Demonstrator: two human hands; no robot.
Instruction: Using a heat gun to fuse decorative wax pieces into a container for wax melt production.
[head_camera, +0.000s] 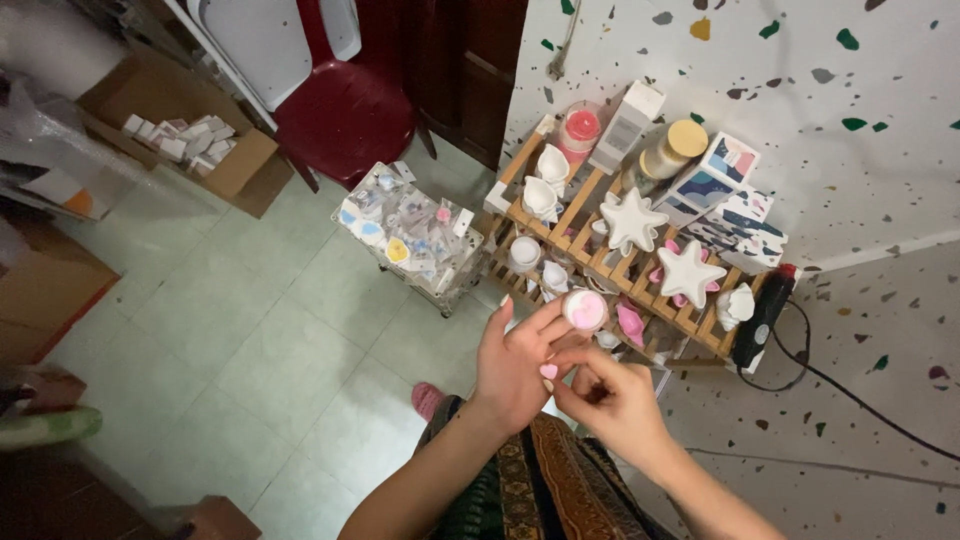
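From the head camera you look straight down at your two hands above your lap. Your left hand is spread, palm up, fingers fanned toward the wooden slatted rack. At its fingertips sits a small round cup, white on the outside with a pale pink filling, held between the left fingers and the right. A tiny pink heart lies on the left palm, just below the cup. Your right hand is curled, its fingertips pinched up against the underside of the cup.

Beyond your hands, the rack leans against a speckled surface and carries two white star shapes, small white moulded pieces and a pink candle jar. A red plastic chair stands on the pale green tiled floor.
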